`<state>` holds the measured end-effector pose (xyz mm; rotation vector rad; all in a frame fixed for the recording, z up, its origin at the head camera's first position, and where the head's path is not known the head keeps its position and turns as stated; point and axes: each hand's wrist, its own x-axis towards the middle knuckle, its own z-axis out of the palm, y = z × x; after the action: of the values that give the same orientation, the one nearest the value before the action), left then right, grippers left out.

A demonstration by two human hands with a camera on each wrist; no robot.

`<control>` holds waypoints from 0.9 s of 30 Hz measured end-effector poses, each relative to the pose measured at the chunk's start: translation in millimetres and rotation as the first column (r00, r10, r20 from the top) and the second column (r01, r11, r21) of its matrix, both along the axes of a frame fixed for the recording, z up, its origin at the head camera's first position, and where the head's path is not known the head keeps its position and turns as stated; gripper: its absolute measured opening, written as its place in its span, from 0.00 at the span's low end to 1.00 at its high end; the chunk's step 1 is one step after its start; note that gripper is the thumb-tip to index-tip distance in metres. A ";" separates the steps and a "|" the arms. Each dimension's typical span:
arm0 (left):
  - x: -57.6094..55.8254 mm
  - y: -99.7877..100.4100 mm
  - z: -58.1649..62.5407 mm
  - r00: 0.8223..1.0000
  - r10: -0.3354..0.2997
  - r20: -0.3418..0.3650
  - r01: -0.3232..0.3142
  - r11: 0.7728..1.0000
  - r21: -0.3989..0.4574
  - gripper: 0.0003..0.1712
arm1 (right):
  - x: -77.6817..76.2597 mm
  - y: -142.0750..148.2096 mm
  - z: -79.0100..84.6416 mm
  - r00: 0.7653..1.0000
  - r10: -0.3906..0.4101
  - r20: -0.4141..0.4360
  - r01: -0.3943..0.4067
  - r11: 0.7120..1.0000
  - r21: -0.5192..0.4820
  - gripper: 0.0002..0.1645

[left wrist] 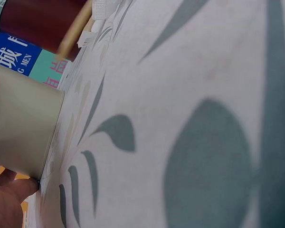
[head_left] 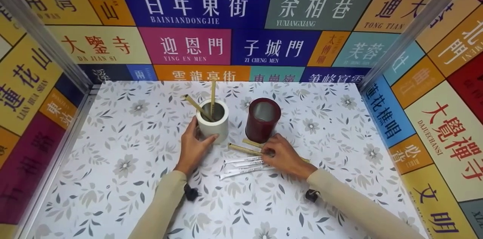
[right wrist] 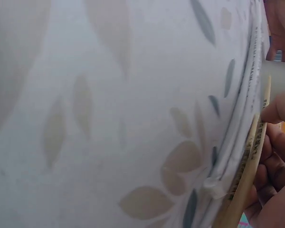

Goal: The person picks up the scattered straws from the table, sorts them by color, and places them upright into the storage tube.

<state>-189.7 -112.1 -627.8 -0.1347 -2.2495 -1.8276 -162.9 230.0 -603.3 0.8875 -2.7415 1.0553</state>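
Note:
My left hand point(head_left: 191, 150) grips the white cup point(head_left: 214, 130) low on its side, thumb in front and fingers round the left. Two tan stick packets point(head_left: 193, 103) lean inside this upright cup, their ends above the rim. With thumb and fingertips, my right hand point(head_left: 285, 157) pinches a slim tan stick packet point(head_left: 243, 149) just above the table; its far end is hidden by the hand. Another tan stick packet point(head_left: 252, 143) lies close by, at the foot of the dark red cup point(head_left: 260, 127). Several white printed stick packets point(head_left: 241, 173) lie below the right hand.
A white table point(head_left: 151, 126) with a leaf and flower print carries everything. Colourful panels point(head_left: 188, 1) with lettering stand behind and at both sides, joined by metal posts point(head_left: 422, 16). The dark red cup stands upright, right of the white one.

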 end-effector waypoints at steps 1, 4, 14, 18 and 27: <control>0.0 0.0 -0.2 1.000 -0.002 -0.001 0.002 1.000 -0.001 0.57 | 1.1 -1.5 2.5 1.000 0.021 0.003 -0.021 0.999 -0.039 0.04; -0.1 -0.4 -0.8 1.000 -0.008 -0.006 0.008 1.000 0.000 0.57 | 3.8 -8.8 12.8 0.994 0.106 -0.003 -0.105 0.981 -0.165 0.03; 0.9 0.8 -0.4 1.000 0.012 -0.007 -0.012 1.000 0.007 0.58 | -2.1 -47.7 63.2 0.971 0.227 0.080 -0.167 0.874 -0.456 0.07; 1.6 -0.3 -1.0 1.000 0.014 0.003 -0.014 1.000 0.012 0.58 | -14.4 -64.1 84.9 0.960 0.259 0.109 -0.166 0.836 -0.524 0.06; 0.9 0.7 0.2 1.000 0.019 -0.006 -0.019 1.000 -0.020 0.57 | -54.5 -93.3 126.3 0.989 0.149 0.018 -0.120 0.853 -0.509 0.04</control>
<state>-188.9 -111.5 -627.6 -0.1219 -2.2582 -1.7935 -217.4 136.8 -476.9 0.9711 -2.2669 1.7405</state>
